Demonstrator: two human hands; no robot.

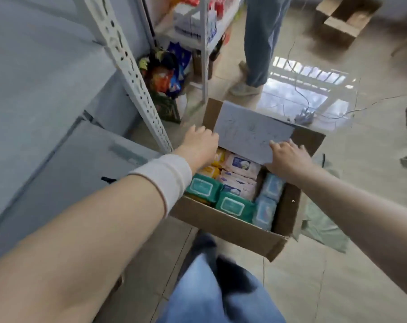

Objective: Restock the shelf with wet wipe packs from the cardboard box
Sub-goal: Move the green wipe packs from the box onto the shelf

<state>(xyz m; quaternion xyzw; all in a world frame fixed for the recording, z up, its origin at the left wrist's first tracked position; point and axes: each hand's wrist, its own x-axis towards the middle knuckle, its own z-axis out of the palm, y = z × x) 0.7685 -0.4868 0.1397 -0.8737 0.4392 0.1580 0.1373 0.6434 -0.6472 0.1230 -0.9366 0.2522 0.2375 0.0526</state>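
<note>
Packs: soft film wet wipe packs [232,205] lie in tight rows inside the cardboard box [221,226], in green, pink, blue and yellow.
Handling: probably light to moderate in weight, squashy and slick. A pack is best gripped across its short sides rather than by the lid label.
Box: it stands on the floor just right of the shelf post [132,73]. A pale flap [251,134] covers its far half.
Left hand [199,145]: it is at the far left corner of the box with bent fingers. Blur hides whether it holds anything.
Right hand [288,157]: its fingers are spread flat on the flap's near edge, with no pinch visible.
Shelf: grey boards [34,89] sit to the left and show no wipes.
Floor [337,287]: glossy tile, likely slippery. A cable [300,94] trails beyond the box.
Room: another person's legs [258,43] stand near the far shelving. A second carton [344,22] sits further off.
</note>
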